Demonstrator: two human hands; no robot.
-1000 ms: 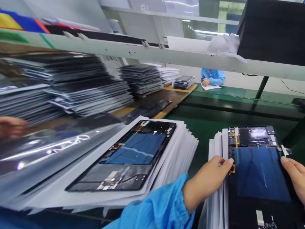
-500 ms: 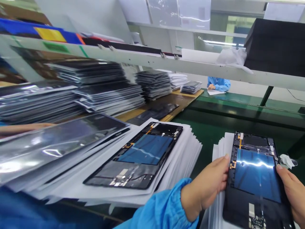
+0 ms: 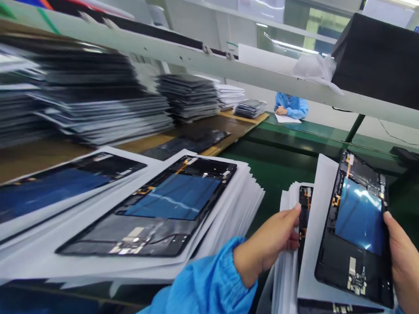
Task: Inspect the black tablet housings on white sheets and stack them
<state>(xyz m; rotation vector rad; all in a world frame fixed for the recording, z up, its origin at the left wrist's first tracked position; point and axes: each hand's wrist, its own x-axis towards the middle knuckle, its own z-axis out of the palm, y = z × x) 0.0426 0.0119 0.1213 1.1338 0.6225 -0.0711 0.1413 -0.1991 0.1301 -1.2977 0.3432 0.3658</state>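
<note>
Head view showed the green worktop (image 3: 281, 165) running away under a pale shelf (image 3: 203, 61), with open room between two white sheet stacks. Grey piles (image 3: 98, 109) crowded the far left edge. The big stack (image 3: 229, 218) carried a bare tablet chassis (image 3: 153, 209). Nearer, the right hand (image 3: 404, 257) gripped a tilted tablet panel (image 3: 358, 226) by its right edge, raised off the small stack (image 3: 288, 270). The left hand (image 3: 268, 244) pinched a white sheet (image 3: 314, 235) beneath it.

Bright overhead light, glare on blue panel (image 3: 360, 216), motion-blurred stacks (image 3: 65, 100) at left
</note>
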